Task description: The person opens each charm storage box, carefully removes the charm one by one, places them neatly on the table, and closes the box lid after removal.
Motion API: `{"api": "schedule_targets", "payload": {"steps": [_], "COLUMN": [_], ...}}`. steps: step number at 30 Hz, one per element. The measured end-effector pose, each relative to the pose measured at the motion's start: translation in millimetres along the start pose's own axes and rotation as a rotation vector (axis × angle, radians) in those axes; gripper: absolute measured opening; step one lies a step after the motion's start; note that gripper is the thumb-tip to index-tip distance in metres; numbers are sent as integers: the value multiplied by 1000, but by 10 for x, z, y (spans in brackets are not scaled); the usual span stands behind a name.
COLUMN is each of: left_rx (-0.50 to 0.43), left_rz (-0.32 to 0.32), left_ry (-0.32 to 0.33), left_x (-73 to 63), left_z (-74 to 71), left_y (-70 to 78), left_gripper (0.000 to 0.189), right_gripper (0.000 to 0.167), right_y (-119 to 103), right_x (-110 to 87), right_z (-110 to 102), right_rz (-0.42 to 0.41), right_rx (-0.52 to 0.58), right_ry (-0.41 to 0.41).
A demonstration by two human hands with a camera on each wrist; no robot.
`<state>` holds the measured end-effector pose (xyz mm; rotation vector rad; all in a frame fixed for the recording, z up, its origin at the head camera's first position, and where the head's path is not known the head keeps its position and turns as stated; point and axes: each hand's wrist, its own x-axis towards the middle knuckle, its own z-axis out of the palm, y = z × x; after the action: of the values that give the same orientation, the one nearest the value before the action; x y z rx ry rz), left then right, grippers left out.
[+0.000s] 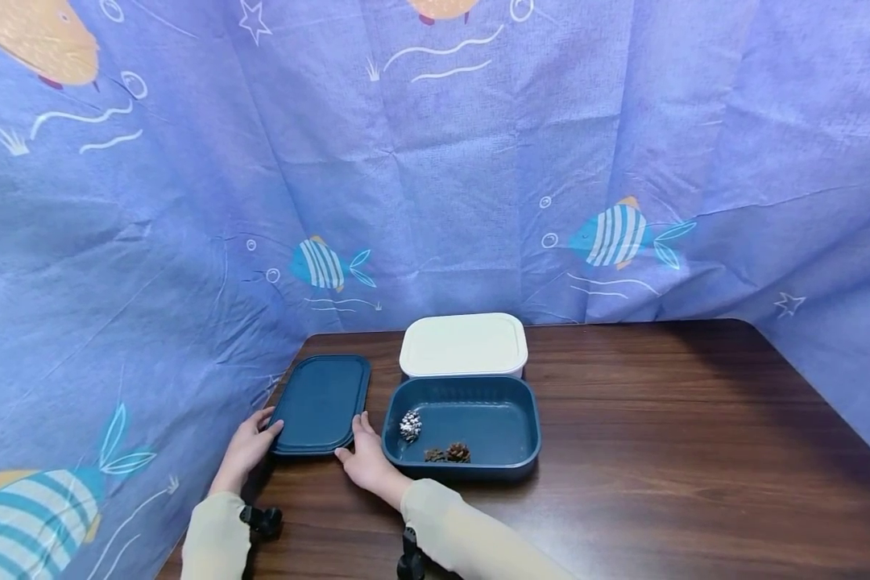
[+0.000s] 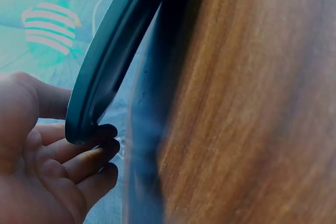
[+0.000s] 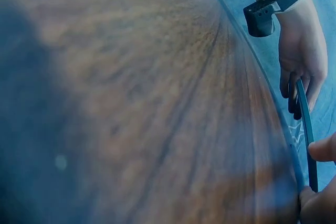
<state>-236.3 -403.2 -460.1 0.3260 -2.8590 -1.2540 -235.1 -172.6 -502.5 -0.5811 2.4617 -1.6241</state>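
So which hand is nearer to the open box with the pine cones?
Right. The right hand is beside the left end of the box, holding the lid by its right side. The left hand is farther off, gripping the lid's left side.

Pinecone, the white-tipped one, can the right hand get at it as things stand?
Probably not yet: the right hand is holding the lid. Once free, likely yes: the box beside it is open and nothing covers the pinecone.
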Motion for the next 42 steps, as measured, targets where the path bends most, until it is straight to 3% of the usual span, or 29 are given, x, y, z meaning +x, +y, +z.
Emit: {"api": "schedule_targets", "payload": {"steps": [11,18,42], "left_rx": [66,90,156], "left_rz": [-20,-23,-20], "left_ry": [-63,-93,-101], "left_x": [18,22,38], "left_z": [45,29,40], "left_y": [-36,-50,-71], "left_gripper": [66,68,69], "right_gripper": [64,64,61], "right_y": [-21,-26,-39], "right_x": [-18,3,8], "right_z": [14,45,5], "right_rz": [-6,32,21], "right_rx": [-122,-154,-117], "right_ry": [52,38,-7]}}
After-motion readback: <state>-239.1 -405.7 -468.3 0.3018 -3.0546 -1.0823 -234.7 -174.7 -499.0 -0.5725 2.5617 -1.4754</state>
